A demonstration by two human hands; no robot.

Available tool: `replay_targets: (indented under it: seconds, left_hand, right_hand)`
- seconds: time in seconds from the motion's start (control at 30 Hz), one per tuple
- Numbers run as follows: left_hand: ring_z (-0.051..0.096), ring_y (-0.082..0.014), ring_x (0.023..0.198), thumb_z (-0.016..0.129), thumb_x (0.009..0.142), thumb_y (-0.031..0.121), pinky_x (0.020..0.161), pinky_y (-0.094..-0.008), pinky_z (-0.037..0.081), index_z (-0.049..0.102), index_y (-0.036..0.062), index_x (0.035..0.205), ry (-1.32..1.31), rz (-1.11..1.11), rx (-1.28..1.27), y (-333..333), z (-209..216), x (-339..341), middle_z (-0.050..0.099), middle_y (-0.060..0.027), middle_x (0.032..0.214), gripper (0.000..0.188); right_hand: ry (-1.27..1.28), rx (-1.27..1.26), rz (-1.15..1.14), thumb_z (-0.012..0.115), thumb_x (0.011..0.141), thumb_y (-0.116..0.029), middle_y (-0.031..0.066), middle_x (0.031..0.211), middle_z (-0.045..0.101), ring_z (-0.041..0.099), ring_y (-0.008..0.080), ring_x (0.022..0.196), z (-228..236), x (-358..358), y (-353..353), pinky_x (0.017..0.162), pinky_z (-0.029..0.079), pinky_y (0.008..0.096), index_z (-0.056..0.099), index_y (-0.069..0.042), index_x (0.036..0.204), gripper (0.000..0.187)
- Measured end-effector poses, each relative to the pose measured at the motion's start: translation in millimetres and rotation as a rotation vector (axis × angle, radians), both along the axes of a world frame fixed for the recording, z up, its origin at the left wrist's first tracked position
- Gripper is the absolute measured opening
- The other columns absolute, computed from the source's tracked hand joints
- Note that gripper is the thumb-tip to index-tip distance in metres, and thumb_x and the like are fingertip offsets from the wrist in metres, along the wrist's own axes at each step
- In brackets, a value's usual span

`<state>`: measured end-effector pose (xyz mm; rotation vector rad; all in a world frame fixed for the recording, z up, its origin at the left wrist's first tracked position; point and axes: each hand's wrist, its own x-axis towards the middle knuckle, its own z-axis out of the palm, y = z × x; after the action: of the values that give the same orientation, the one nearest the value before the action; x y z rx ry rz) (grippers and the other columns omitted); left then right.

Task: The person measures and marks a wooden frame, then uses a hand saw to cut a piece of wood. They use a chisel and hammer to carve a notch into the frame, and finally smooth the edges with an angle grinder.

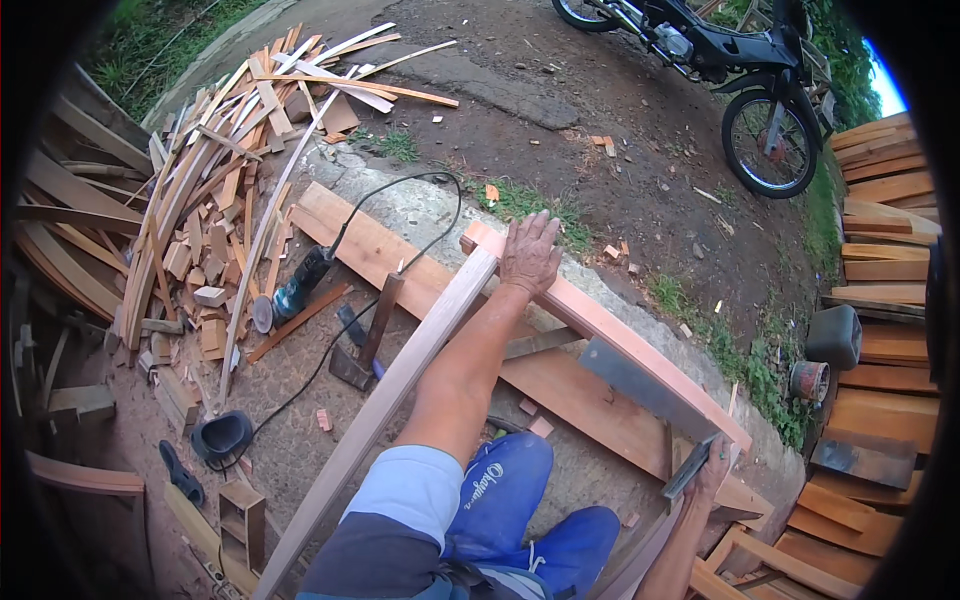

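Observation:
My left hand [530, 255] lies flat, fingers spread, on the far end of a pinkish wooden beam [630, 335]. Close by that hand, the top of a long pale beam [400, 385] meets the pinkish one at a corner. At the pinkish beam's near right end, my right hand [712, 468] is closed around a short grey bar [688, 468]. A wide grey metal sheet or blade [640, 385] shows just below the pinkish beam; whether it joins the bar is unclear. Under the frame rests a broad brown plank [590, 410].
Left of the frame lie a teal angle grinder [292, 288] with its cord and a wooden-handled hammer [368, 345]. Offcuts [230, 200] are heaped at far left. Stacked boards [880, 420] line the right side, near a grey jerrycan [834, 336]. A motorcycle [720, 70] stands at the back.

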<state>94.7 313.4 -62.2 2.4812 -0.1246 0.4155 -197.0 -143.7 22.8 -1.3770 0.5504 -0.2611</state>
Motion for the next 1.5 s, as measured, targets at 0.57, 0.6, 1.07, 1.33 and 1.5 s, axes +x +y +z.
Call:
replay_targets:
  seconds: [0.57, 0.6, 1.07, 1.33, 1.5]
  left_hand:
    - [0.034, -0.0455, 0.152, 0.063, 0.099, 0.015, 0.124, -0.0491, 0.032, 0.023, -0.0060, 0.163, 0.276, 0.044, 0.511, 143.5, 13.5, -279.0, 0.029, -0.0315, 0.166, 0.079]
    - [0.033, -0.0456, 0.152, 0.062, 0.099, 0.015, 0.125, -0.0489, 0.031, 0.022, -0.0072, 0.162, 0.270, 0.029, 0.535, 144.9, 13.3, -278.0, 0.028, -0.0321, 0.166, 0.078]
    - [0.021, -0.0453, 0.157, 0.064, 0.097, 0.017, 0.129, -0.0490, 0.020, 0.019, -0.0094, 0.162, 0.443, 0.059, 0.688, 153.4, 27.1, -345.1, 0.020, -0.0317, 0.169, 0.083]
    - [0.043, -0.0432, 0.146, 0.065, 0.100, 0.029, 0.123, -0.0526, 0.031, 0.054, -0.0003, 0.147, 0.138, -0.450, 0.315, -145.1, 32.1, -221.2, 0.054, -0.0239, 0.151, 0.056]
    - [0.042, -0.0383, 0.149, 0.059, 0.103, 0.041, 0.126, -0.0559, 0.025, 0.055, 0.0039, 0.147, 0.039, -0.855, 0.271, -429.5, 27.3, -192.1, 0.054, -0.0180, 0.153, 0.058]
  right_hand:
    - [0.779, -0.145, -0.302, 0.066, 0.102, -0.032, 0.0234, 0.128, 0.067, 0.064, 0.0347, 0.121, -143.5, -169.0, 173.7, 0.100, 0.050, 0.0430, 0.060, -0.002, 0.136, 0.046]
    - [0.781, -0.128, -0.259, 0.067, 0.101, -0.033, 0.0256, 0.133, 0.065, 0.062, 0.0375, 0.125, -142.5, -168.5, 174.4, 0.103, 0.050, 0.0440, 0.057, -0.002, 0.141, 0.053]
    - [0.292, -0.551, -0.173, 0.065, 0.096, -0.016, 0.0212, 0.119, 0.072, 0.070, 0.0391, 0.108, -38.9, -213.8, 52.5, 0.092, 0.056, 0.0442, 0.070, -0.001, 0.124, 0.032]
    - [0.830, -0.833, -0.313, 0.048, 0.107, -0.041, 0.0242, 0.124, 0.068, 0.064, 0.0437, 0.118, -45.0, -202.9, -101.2, 0.100, 0.050, 0.0540, 0.068, -0.003, 0.125, 0.047]
    - [0.998, -0.517, -0.274, 0.033, 0.110, -0.054, 0.0290, 0.113, 0.071, 0.066, 0.0485, 0.111, -43.2, -186.8, -118.0, 0.096, 0.050, 0.0570, 0.072, -0.001, 0.111, 0.066]
